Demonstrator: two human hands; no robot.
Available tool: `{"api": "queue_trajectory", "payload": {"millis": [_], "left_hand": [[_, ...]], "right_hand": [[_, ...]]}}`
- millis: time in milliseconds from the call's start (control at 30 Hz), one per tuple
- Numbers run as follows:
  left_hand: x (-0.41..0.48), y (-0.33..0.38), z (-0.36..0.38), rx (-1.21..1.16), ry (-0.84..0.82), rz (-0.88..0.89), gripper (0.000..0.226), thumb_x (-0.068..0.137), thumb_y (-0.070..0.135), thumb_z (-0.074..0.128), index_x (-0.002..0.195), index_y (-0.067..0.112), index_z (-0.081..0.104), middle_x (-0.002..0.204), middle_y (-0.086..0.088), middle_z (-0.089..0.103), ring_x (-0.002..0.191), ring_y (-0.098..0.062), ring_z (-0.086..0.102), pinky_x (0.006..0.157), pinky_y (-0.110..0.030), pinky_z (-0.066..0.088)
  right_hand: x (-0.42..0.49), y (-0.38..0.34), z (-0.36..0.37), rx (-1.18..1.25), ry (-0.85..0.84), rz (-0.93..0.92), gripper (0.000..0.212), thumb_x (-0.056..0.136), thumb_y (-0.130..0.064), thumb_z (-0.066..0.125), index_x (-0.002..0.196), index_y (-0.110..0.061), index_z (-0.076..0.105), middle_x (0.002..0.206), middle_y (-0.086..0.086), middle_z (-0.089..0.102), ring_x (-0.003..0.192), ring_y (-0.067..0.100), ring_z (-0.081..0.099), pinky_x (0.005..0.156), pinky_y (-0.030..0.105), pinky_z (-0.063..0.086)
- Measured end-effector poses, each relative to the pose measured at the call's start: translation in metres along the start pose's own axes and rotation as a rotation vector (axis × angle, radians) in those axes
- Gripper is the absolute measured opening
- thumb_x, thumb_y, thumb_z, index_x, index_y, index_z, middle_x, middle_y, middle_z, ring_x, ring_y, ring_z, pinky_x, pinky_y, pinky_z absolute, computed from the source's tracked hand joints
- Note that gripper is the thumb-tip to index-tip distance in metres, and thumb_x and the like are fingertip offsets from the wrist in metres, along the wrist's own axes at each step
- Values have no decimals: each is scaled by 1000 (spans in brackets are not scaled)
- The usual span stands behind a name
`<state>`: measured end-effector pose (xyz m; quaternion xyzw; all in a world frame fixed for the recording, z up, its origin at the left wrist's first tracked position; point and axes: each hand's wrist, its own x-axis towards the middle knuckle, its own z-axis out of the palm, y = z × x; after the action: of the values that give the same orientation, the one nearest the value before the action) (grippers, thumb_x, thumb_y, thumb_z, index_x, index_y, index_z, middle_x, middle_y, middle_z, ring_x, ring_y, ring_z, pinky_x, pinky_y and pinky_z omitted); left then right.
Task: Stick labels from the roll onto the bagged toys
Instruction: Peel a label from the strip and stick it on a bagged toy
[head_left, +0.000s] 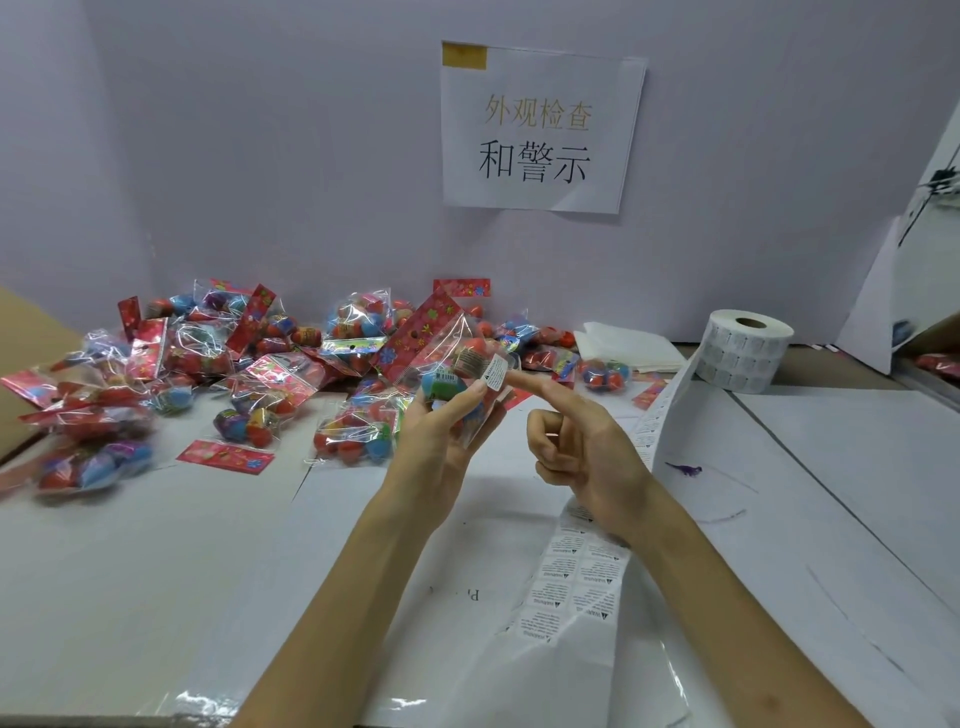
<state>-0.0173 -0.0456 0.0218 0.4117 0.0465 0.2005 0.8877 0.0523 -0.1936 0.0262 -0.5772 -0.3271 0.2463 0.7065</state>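
Bags of toys (208, 374) are lying heaped at left. The left hand (436, 452) is gripping one bagged toy (447, 358) above mid-table, fingers curled round its crinkly film — likely light and slippery, best held over the firm balls (437, 383). The right hand (582, 447) is pressing a straight forefinger (535, 391) to its label (494, 373), other fingers curled; the roll (743, 358) is standing far right.

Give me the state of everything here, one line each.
left hand, holds bagged toy above the table
bagged toy, lifted, label on it
right hand, index finger straight, touching label
label roll, upright, strip unwound across table
other bagged toys, lying heaped on table
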Motion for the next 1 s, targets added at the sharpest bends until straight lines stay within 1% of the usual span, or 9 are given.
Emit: {"api": "queue_trajectory", "payload": {"millis": [100,233,400,500,567,667,767,900,1000], "left_hand": [[1,0,-1,-1,41,11,43,96,3,62,138,-2,54,128,-19,69,117,-31,68,82,-27,60],[2,-1,-3,20,86,36,42,96,4,64,136,-3,55,127,-19,69,115,-31,70,88,-30,61],[4,-2,-4,52,143,50,41,94,6,68,134,1,58,122,-16,72,108,-29,73,87,-30,62],[5,-3,-5,70,170,50,43,92,7,71,133,1,59,118,-16,74,104,-28,75,89,-33,62],[6,-4,-6,72,184,51,44,92,7,71,134,0,59,119,-17,73,104,-28,75,93,-35,60],[7,-5,-8,67,182,55,44,92,5,70,134,1,58,120,-16,73,105,-28,74,95,-38,60],[8,-5,-8,128,182,77,46,90,5,72,134,3,57,121,-15,72,106,-28,73,93,-40,60],[3,-9,-4,272,73,92,45,85,8,78,126,4,61,116,-16,74,105,-31,74,90,-40,61],[-1,-12,-1,352,14,100,42,83,7,82,122,6,65,109,-17,75,103,-33,74,90,-42,61]], "right_hand": [[-1,2,3,-129,21,-48,34,106,-32,45,133,-36,64,62,3,43,52,12,26,49,29,17],[-1,4,7,-295,40,-99,37,107,-24,46,139,-38,57,63,8,47,50,11,28,45,22,26],[0,12,8,-421,58,-190,37,104,-27,51,132,-51,55,58,-2,49,51,2,44,50,12,38],[2,21,5,-626,112,-267,45,101,-36,52,128,-71,44,63,6,49,60,7,47,59,30,50],[3,27,3,-845,176,-295,52,101,-41,50,133,-78,30,65,2,51,63,8,51,65,37,56],[5,35,4,-1010,255,-261,63,99,-46,47,150,-62,15,66,-6,55,67,8,57,71,33,55],[6,30,-2,-882,307,-172,72,101,-38,56,160,-36,15,68,-5,57,67,9,59,69,21,50],[5,15,-6,-497,305,-207,57,90,-53,60,142,-35,47,75,-9,62,59,3,57,58,19,44],[3,11,-1,-461,312,-224,53,84,-57,72,128,-30,59,80,-6,62,59,3,58,54,20,46]]}}
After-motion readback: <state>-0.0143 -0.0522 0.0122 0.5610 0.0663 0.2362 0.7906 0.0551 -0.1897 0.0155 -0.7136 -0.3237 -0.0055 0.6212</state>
